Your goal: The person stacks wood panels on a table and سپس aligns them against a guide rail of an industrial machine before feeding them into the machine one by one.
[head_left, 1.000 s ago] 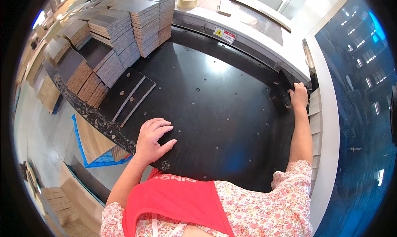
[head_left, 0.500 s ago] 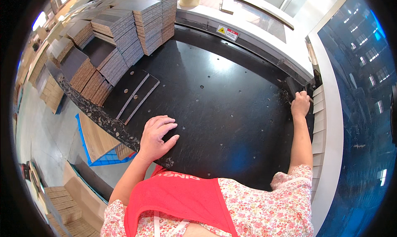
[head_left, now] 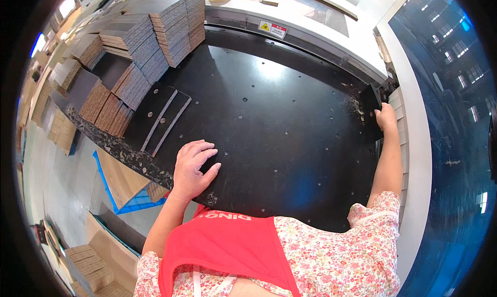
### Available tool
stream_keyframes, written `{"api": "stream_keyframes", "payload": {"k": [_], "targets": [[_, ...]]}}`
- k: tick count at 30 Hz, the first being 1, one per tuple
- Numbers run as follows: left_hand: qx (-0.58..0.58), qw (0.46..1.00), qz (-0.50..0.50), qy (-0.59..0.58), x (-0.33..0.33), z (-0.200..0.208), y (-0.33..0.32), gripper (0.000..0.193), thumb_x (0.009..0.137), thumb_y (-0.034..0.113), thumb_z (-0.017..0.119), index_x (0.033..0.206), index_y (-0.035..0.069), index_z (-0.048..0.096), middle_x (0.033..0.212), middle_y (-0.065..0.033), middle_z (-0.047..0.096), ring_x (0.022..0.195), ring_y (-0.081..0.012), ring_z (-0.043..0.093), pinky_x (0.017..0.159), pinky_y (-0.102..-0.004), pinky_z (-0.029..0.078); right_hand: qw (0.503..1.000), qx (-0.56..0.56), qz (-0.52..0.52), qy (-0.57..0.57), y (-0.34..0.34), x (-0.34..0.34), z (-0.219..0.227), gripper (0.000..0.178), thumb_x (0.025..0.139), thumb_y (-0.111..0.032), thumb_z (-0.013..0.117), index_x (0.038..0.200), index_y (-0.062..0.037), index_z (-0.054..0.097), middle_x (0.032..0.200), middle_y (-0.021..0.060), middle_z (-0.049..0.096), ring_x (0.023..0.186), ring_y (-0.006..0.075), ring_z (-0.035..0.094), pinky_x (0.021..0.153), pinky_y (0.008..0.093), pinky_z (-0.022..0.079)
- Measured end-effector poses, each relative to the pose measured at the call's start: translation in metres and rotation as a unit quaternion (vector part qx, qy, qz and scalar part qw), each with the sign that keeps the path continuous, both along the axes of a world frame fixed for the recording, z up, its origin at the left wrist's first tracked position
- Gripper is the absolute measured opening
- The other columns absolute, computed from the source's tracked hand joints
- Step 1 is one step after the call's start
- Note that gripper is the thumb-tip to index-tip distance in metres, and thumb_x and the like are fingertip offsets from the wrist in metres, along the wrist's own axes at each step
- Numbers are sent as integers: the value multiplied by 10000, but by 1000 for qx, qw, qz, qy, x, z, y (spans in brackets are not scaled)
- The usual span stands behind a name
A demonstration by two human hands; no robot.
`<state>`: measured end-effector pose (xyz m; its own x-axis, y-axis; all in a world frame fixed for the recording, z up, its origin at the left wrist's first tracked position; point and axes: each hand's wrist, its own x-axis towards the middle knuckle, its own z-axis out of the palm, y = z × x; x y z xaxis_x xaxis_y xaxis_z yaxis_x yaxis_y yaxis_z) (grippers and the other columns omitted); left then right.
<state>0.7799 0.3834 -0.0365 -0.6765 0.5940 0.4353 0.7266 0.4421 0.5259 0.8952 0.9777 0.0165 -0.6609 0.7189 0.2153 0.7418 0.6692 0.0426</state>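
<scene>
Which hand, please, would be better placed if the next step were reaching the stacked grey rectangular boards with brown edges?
Probably the left hand: it is nearer the stacked boards, while the right hand is at the right side of the flat black tabletop.

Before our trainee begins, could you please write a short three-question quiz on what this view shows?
1. True or false: the left hand is gripping a roll of tape.

2. Which of these is nearest to the right hand?
A) the warning label
B) the right edge of the black tabletop
C) the blue pallet

3. Fill in the blank: the stacked particleboard pieces stand on the person's ____ side of the black tabletop.

Key: 1. False. 2. B. 3. left.
</scene>
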Motion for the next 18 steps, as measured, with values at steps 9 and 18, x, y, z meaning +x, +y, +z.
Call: {"api": "stream_keyframes", "payload": {"k": [9,18], "targets": [[5,1000,1,-2,0,-2,-1,302,717,130,766,1002,62,691,1131,-74,661,1131,-304,582,988,-436,433,997,-53,-41,26,6,9,7,317,880,-219,660,1118,-13,632,1096,244,662,1060,421,613,897,477,497],[1,1000,5,2,1,-1,0,287,735,152,762,999,62,693,1124,-65,655,1143,-295,569,996,-433,430,996,5,-72,45,13,21,5,324,912,-261,636,1126,-23,585,1120,217,662,1054,426,621,886,498,501]]}}
